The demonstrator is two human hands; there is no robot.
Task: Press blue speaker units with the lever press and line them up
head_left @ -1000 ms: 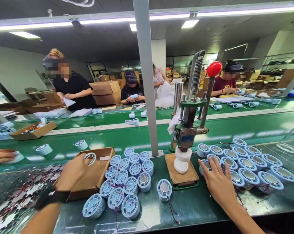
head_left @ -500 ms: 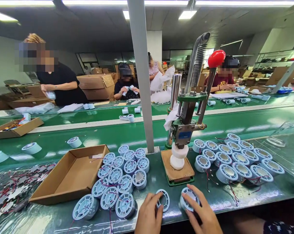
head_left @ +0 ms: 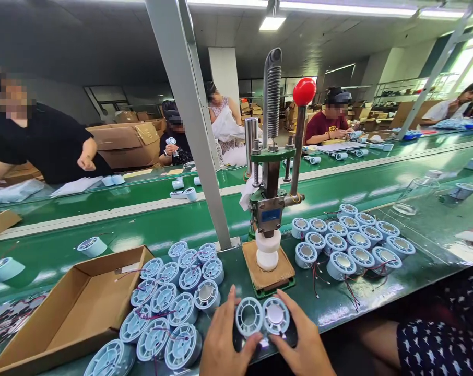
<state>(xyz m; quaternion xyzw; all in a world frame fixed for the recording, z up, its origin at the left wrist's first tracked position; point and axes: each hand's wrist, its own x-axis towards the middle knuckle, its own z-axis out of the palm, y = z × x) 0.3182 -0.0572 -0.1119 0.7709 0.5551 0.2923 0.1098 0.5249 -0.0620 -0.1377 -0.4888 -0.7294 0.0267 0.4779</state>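
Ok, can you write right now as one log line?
left hand: holding blue ring | right hand: holding blue housing with silver disc | hand press: beyond both, red knob up high

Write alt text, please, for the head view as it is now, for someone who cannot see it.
The left hand holds a pale blue ring beside a silver-centred housing in the right hand. Behind them, a red-knobbed press stands between two groups of similar parts; people work across a green belt.

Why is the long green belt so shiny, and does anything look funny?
In the head view, glare on the green belt probably comes from the ceiling lights; the bottom-left blue cup looks stretched; blocky squares hide some faces.
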